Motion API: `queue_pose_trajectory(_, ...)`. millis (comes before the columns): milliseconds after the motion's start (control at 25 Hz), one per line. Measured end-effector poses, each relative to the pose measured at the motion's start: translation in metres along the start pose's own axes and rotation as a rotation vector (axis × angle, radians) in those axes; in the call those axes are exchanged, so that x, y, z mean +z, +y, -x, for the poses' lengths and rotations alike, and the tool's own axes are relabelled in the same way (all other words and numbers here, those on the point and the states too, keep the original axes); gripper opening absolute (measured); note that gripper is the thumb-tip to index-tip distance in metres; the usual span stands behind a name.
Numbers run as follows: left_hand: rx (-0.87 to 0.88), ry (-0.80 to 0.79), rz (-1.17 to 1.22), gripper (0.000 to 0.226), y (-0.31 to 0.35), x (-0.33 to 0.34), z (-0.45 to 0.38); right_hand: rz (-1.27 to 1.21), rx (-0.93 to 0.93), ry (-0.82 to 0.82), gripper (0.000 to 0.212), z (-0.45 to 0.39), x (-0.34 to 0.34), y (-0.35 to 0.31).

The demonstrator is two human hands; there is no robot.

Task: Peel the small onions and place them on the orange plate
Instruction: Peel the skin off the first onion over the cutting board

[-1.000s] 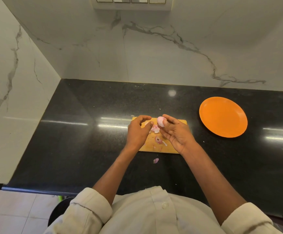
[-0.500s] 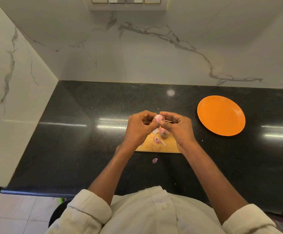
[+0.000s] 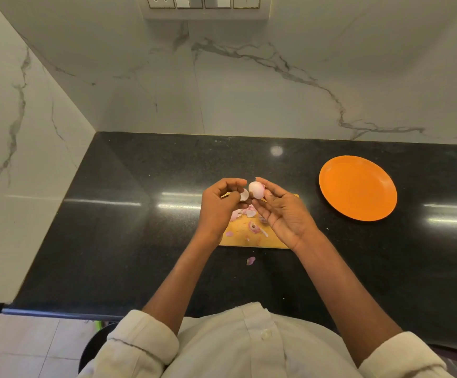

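At the far left a marble wall (image 3: 17,126) meets the black polished desk (image 3: 107,241), whose glossy top throws back streaks of light. Further in, the left hand (image 3: 217,211) has its grip pinched on a pale flake of skin (image 3: 244,194) just pulled clear of the bulb. Beside it the small onion (image 3: 256,190), mostly bare and pinkish white, is held up above the board by the fingertips of the right hand (image 3: 282,214), whose grip grasps it between thumb and fingers. Under both hands lies a yellow chopping board (image 3: 238,238) strewn with pink peelings (image 3: 253,227), and one stray scrap (image 3: 251,260) sits on the desk in front of it. The onion looks light, firm and round; with the dry skin off, its surface is probably smooth and a little slippery, so it is best held across its middle with several fingertips, while any remaining skin is thin and likely to tear if pulled hard. To the right, well apart from the board, the orange plate (image 3: 357,188) lies on the desk with nothing visible on it. Behind, the marble backsplash carries a switch panel (image 3: 204,2).
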State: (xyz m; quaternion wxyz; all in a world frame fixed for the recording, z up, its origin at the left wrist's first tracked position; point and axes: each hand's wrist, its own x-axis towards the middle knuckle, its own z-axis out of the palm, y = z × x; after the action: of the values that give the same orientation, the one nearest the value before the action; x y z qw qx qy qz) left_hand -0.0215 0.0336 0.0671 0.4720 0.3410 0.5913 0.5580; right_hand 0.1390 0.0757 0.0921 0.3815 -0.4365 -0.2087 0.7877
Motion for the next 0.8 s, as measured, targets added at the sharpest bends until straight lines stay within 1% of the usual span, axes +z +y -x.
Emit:
queue_pose_trajectory(80, -0.068, 0.028, 0.078, 0.030, -0.0041, -0.0013, -0.0027, -0.088, 0.043, 0.009, 0.031, 0.0003, 0.0005, 0.0008)
queue_pose_trajectory(160, -0.078, 0.017, 0.082, 0.026, -0.0045, -0.0021, -0.0025, -0.125, 0.051, 0.021, 0.027, 0.0008, 0.0002, 0.0014)
queue_pose_trajectory(280, 0.016, -0.075, -0.047, 0.016, -0.0032, -0.0013, 0.0007, -0.053, 0.034, 0.049, 0.026, 0.0002, 0.0000, 0.0025)
queue_pose_trajectory(360, 0.078, -0.141, -0.150, 0.021, -0.0044, 0.0006, 0.0016, 0.018, 0.036, 0.047, 0.025, 0.0011, 0.0018, 0.0033)
queue_pose_trajectory(480, 0.087, -0.160, -0.164, 0.025, -0.0027, 0.0032, 0.0005, 0.100, 0.071, 0.044, 0.023, 0.0026, 0.0041, 0.0024)
queue_pose_trajectory(560, 0.093, -0.176, -0.180, 0.021, -0.0007, 0.0021, -0.0004, 0.098, 0.089, 0.052, 0.021, 0.0033, 0.0043, 0.0018)
queue_pose_trajectory(640, 0.106, -0.176, -0.195, 0.014, -0.0010, 0.0003, -0.0029, 0.109, 0.095, 0.059, 0.022, 0.0030, 0.0032, 0.0014)
queue_pose_trajectory(800, 0.088, -0.107, -0.146, 0.007, -0.0030, -0.0013, -0.0056, 0.112, 0.088, 0.056, 0.023, 0.0033, 0.0039, 0.0011)
